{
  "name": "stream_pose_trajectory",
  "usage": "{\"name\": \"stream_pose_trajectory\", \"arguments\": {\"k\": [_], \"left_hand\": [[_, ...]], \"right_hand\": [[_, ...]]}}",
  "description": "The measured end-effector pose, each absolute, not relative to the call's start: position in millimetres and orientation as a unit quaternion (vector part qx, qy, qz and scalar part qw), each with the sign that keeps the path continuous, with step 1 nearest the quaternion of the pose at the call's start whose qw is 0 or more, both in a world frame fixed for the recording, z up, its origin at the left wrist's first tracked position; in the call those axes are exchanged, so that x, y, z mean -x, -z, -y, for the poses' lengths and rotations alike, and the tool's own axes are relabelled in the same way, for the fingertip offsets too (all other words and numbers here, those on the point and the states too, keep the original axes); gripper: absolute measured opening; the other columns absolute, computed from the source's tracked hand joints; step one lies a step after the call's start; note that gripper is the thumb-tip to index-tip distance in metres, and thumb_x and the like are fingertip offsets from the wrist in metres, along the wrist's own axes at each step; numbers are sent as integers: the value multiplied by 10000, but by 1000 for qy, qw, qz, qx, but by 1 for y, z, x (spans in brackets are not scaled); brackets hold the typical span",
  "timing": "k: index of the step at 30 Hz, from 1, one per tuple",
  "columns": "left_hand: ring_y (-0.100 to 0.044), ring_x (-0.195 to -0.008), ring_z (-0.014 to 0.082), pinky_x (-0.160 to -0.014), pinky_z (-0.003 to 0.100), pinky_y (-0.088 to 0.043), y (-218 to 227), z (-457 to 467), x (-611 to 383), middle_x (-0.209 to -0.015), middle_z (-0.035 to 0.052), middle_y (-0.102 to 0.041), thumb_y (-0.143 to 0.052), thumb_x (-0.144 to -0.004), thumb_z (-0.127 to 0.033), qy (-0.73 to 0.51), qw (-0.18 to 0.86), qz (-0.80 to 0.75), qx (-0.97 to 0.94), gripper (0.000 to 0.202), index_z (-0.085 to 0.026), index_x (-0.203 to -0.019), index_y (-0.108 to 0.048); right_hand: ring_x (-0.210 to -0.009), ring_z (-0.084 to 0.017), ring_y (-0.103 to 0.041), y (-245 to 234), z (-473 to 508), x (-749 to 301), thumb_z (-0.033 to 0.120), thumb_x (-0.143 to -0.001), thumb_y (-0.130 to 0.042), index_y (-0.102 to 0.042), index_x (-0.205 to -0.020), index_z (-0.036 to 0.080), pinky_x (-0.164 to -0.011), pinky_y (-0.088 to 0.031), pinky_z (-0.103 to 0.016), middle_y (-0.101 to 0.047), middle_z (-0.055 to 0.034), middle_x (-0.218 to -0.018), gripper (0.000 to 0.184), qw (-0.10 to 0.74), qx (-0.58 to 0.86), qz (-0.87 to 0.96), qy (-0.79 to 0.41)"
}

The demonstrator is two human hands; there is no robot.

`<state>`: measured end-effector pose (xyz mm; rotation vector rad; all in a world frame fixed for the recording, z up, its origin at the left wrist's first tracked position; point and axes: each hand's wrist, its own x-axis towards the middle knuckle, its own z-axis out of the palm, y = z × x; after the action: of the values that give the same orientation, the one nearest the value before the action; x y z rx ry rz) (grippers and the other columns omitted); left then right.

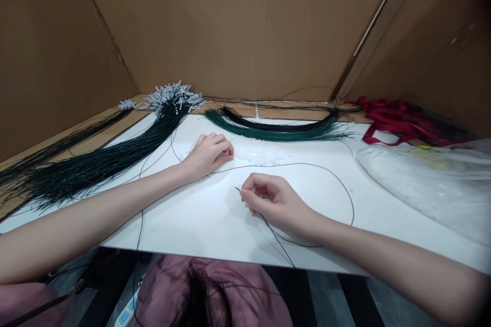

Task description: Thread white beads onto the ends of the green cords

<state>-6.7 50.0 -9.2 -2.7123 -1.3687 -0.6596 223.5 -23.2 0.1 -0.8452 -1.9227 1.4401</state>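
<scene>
My right hand (274, 203) rests on the white sheet (199, 219) with thumb and fingers pinched on the end of a thin black cord (330, 172). The cord loops right across the sheet and curves back under my wrist. My left hand (209, 154) lies farther back, fingers curled and pressed together at the edge of a small heap of tiny white beads (261, 156). Whether a bead sits between those fingertips I cannot make out.
A thick bundle of dark green cords with white tips (115, 156) fans out at the left. A curved dark green bundle (276, 130) lies at the back. Red ribbons (402, 122) and a clear plastic bag (433, 184) are at the right. Cardboard walls enclose the table.
</scene>
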Motion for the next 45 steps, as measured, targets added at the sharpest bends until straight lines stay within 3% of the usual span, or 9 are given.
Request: {"name": "stream_pose_trajectory", "arguments": {"k": [10,14,19,23,31,45], "left_hand": [[-545,-856,204,-821,361,-351,3,-47,7,-870,48,-642,-509,-936,-167,272,-22,423,864,120,-161,-828,-562],[-560,-742,146,-710,278,-431,-6,-31,5,-811,17,-629,-517,-933,-187,339,-157,391,841,104,-159,-855,-579],[-628,-823,150,-791,284,-509,-10,-4,-2,-864,38,-644,-664,-881,-182,396,-355,313,787,60,-146,-891,-618],[-657,-809,139,-774,265,-536,-11,6,-7,-858,34,-651,-745,-810,-105,425,-449,258,743,176,-136,-920,-611],[-673,-804,107,-765,210,-549,-11,8,-11,-850,18,-679,-775,-776,-63,427,-505,237,711,245,-131,-938,-605],[-706,-793,90,-725,148,-545,-9,9,-9,-846,24,-739,-732,-844,-113,414,-523,269,695,157,-146,-965,-636]], "right_hand": [[-624,-104,-492,1,24,-224,300,-938,-561,-557,-790,170,-593,-369,-235,-518,24,-677,196,293,317,721,-543],[-618,-103,-491,1,23,-224,296,-935,-562,-559,-795,171,-583,-366,-233,-517,25,-673,187,299,317,716,-546],[-593,-92,-472,-1,24,-224,279,-927,-568,-557,-796,170,-570,-355,-225,-507,37,-652,171,318,314,713,-540],[-589,-86,-477,-1,24,-225,244,-915,-574,-566,-787,164,-571,-366,-219,-512,38,-651,151,337,310,714,-530],[-571,-77,-465,-3,24,-223,198,-898,-576,-569,-765,160,-561,-363,-212,-506,48,-625,138,354,298,720,-517],[-558,-75,-465,-1,24,-225,195,-895,-579,-565,-759,162,-558,-370,-217,-510,50,-620,140,360,291,727,-507]]}}
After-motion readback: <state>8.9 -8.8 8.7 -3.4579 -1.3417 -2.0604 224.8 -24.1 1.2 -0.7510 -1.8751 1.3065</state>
